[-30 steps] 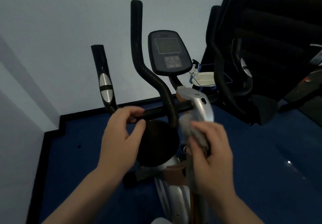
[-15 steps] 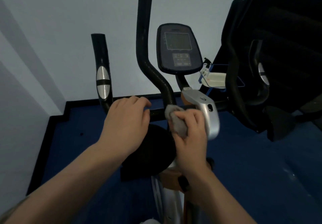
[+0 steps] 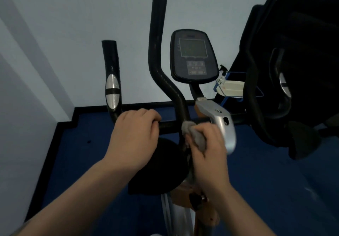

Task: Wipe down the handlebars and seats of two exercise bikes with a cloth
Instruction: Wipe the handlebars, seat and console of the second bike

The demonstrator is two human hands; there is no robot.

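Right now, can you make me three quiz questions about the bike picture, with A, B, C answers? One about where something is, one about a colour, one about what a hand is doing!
1. Where is the console? A under the seat B above the crossbar C on the floor
2. What colour is the cloth? A grey B red C yellow
3. What is the left hand doing? A waving B gripping the crossbar C holding a bottle

Answers:
B, the console stands above the crossbar.
A, the cloth in the right hand is grey.
B, the left hand curls over the bar.

Black handlebars (image 3: 161, 67) carry silver oval patches crossed by a black band. The cloth (image 3: 194, 135) is grey. Silver post cover (image 3: 222, 124), dark grey console (image 3: 192, 56), blue floor (image 3: 275, 171), pale blue-white wall (image 3: 73, 24).
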